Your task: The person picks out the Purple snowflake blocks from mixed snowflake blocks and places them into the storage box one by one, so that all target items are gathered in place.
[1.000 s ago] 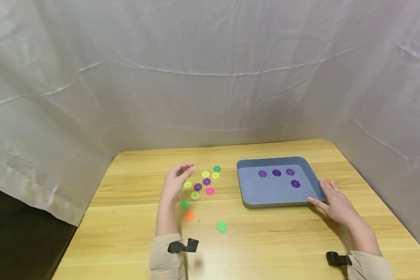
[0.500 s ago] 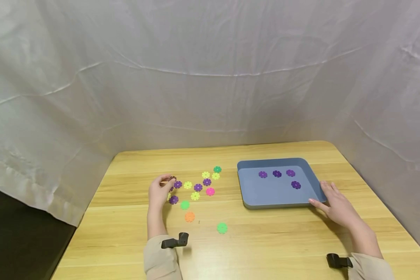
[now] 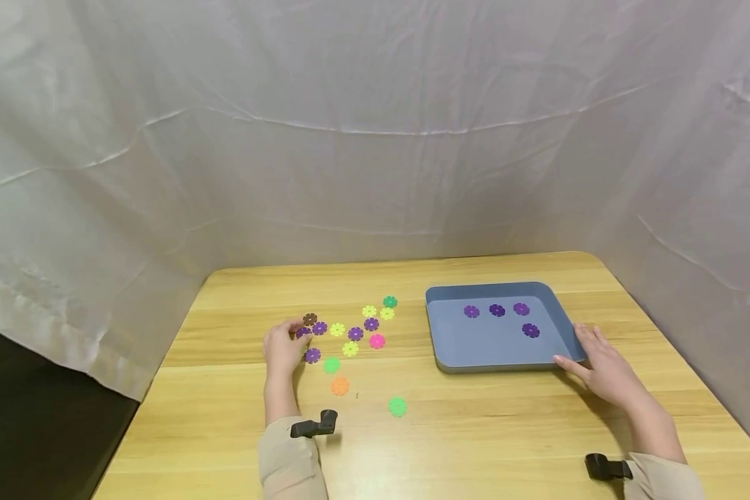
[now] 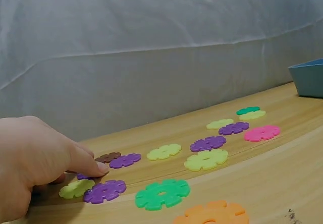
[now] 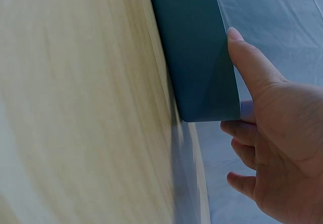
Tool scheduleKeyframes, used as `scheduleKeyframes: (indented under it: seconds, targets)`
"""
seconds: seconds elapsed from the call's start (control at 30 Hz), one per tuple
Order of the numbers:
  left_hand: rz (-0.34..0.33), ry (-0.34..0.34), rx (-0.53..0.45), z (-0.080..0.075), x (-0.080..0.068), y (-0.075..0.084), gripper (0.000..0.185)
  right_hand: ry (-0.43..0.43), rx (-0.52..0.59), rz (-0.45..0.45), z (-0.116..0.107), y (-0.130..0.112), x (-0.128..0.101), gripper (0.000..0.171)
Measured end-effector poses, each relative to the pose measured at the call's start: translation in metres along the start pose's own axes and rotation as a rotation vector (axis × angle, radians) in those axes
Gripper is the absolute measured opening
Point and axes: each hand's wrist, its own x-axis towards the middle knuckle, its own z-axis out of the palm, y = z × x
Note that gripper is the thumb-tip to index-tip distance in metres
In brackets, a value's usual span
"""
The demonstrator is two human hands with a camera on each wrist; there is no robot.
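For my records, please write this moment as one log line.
left hand: at purple disc; right hand: touches tray; in tray: four purple discs

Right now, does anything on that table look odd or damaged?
One small thing: a dark speck on the light wooden table, beside the orange flower disc. It stands out against the pale surface; dirt or damage, I can't tell. Nothing else stands out.

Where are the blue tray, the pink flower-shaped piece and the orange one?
Blue tray [image 3: 494, 346]: head view, on a bare part of its floor.
Pink piece [image 4: 262, 133]: left wrist view, middle of its upper face.
Orange piece [image 3: 340, 386]: head view, middle of its upper face.
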Motion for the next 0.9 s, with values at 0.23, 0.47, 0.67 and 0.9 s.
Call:
scheduleKeyframes:
  seconds: [0.23, 0.47, 0.67, 0.9]
  targets:
    - [-0.034, 0.028, -0.113, 0.002, 0.001, 0.0, 0.034, -0.003, -0.002, 0.001, -0.001, 0.0, -0.001, 0.088]
    - [-0.069, 0.095, -0.303, -0.005, 0.002, -0.004, 0.028, 0.0, 0.006, -0.007, -0.002, -0.002, 0.0, 0.088]
    - [-0.105, 0.109, -0.363, -0.017, 0.001, -0.002, 0.024, 0.004, 0.005, -0.016, -0.003, -0.004, 0.0, 0.088]
    - [-0.115, 0.119, -0.502, -0.035, -0.003, 0.023, 0.028, -0.002, 0.0, -0.008, -0.004, -0.004, -0.001, 0.089]
